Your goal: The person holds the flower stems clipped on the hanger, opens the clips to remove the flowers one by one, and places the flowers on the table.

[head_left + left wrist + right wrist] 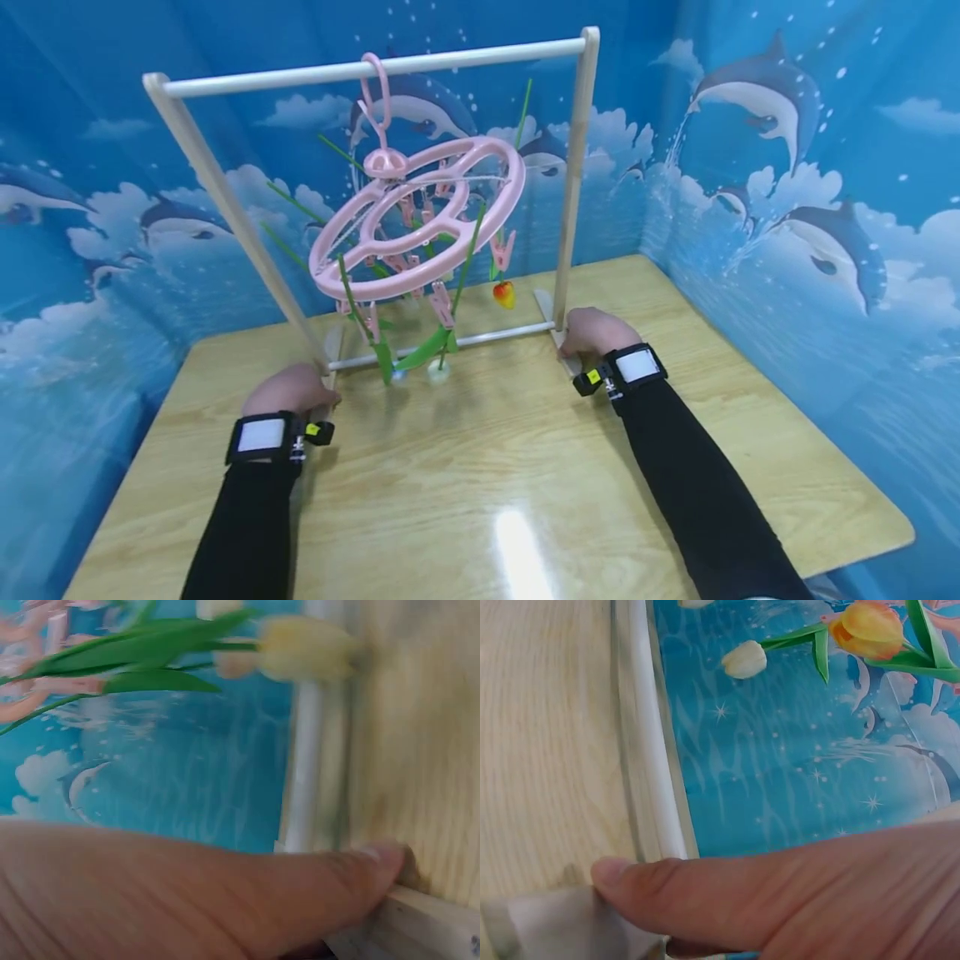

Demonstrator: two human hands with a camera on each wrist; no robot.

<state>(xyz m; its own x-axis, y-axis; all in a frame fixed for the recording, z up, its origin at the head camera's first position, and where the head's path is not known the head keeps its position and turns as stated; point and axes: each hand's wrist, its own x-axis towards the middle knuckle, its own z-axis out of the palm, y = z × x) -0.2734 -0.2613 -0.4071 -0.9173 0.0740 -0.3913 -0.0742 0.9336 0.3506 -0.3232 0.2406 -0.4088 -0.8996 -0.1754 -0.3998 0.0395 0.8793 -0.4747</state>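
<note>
On my feed the wooden stand (576,175) is upright on the far half of the surface (420,475), its long axis running left to right; its top rail (480,59) climbs slightly toward the right of the head view, and its two feet point front to back. The left hand (291,390) and right hand (596,331) each grasp the near part of one foot, the thumb laid along the inner side; I see most of the other fingers only as hidden behind the hands. A pink hanger (375,288) is hooked over the rail, hook upward, its ring tilted with the right side higher. Pink clips (441,305) carry artificial flowers, stems up, heads down, including an orange tulip (871,631) and a white tulip (745,660). The surface is pale wood grain with a bright glare patch near me, and a blue dolphin-print curtain (757,192) stands behind and to the right. I get both sleeves (690,483) cut off at the lower edge, the left foot largely covered, and a blurred yellow tulip (307,649) in the left wrist view.
</note>
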